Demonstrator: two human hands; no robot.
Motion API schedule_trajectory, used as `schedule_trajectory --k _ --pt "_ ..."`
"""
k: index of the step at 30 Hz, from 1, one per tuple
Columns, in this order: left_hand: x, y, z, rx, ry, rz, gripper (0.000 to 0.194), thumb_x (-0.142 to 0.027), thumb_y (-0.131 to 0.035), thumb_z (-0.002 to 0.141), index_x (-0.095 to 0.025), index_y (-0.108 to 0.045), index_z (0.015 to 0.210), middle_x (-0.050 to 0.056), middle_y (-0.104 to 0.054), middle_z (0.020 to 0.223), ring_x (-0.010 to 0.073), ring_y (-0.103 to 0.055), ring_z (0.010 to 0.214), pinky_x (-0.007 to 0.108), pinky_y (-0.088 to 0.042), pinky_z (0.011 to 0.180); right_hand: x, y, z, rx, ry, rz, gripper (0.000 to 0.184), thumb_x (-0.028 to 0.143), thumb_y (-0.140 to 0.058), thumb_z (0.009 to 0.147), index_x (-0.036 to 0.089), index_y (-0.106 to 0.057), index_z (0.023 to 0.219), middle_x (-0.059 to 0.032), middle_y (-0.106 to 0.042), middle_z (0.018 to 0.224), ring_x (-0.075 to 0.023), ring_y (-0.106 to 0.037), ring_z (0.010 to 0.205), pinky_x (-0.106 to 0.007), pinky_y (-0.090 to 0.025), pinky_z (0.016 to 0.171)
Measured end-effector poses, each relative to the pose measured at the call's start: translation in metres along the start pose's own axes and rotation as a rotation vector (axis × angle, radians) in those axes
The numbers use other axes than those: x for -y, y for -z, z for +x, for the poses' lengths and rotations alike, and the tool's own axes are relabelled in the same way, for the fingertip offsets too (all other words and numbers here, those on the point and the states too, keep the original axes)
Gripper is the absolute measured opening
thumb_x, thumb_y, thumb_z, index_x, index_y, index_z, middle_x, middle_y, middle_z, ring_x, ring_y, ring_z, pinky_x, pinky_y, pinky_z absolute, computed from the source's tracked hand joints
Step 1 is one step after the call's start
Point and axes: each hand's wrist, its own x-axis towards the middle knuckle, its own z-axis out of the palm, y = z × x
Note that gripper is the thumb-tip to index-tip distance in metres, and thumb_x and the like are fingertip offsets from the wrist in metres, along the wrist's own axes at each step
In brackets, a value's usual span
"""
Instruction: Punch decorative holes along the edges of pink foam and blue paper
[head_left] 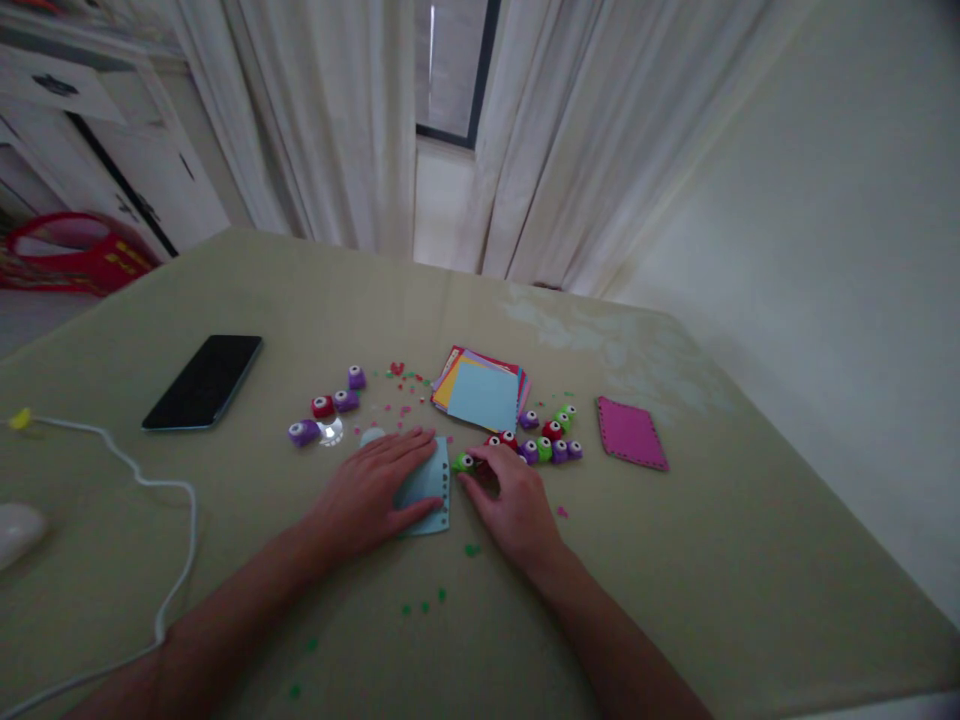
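My left hand (364,490) lies flat with fingers stretched out over a light blue paper square (429,480), holding it down on the table. A row of small punched holes runs along the paper's right edge. My right hand (521,505) pinches a small green craft punch (465,462) with a white eye on it, right at that edge. Beyond my right hand stand several more punches in purple, red and green, among them a red punch (553,430) and a purple punch (575,450). Small green paper bits (471,550) lie nearer to me.
A stack of coloured paper squares (484,390) lies behind my hands. On the right is a magenta square (631,432) with punched edges. Several punches (346,401) stand left, near a black tablet (204,382). A white cable (187,520) runs along the left side.
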Motion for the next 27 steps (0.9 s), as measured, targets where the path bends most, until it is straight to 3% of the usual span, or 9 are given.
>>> schedule_trajectory --k 20,27 --pt "-0.0042 -0.0023 -0.0007 -0.022 0.009 -0.019 0.073 -0.061 -0.067 0.099 -0.021 -0.055 0.159 0.012 -0.055 0.164 0.0339 -0.057 0.147 0.053 -0.047 0.123 0.0028 -0.0026 0.0017 -0.007 -0.073 0.125 0.019 0.021 -0.073 0.096 0.021 -0.073 0.116 -0.0078 -0.077 0.105 -0.0219 -0.076 0.087 -0.035 -0.063 0.083" --pt "-0.0035 -0.0031 -0.0012 -0.017 -0.028 -0.032 0.072 -0.060 -0.066 0.100 -0.022 -0.054 0.159 0.011 -0.054 0.165 0.0339 -0.056 0.149 0.053 -0.046 0.124 0.0029 -0.0021 0.0016 0.020 -0.022 0.083 0.021 0.022 -0.071 0.099 0.022 -0.073 0.120 -0.0096 -0.078 0.111 -0.0252 -0.075 0.099 -0.039 -0.061 0.092"
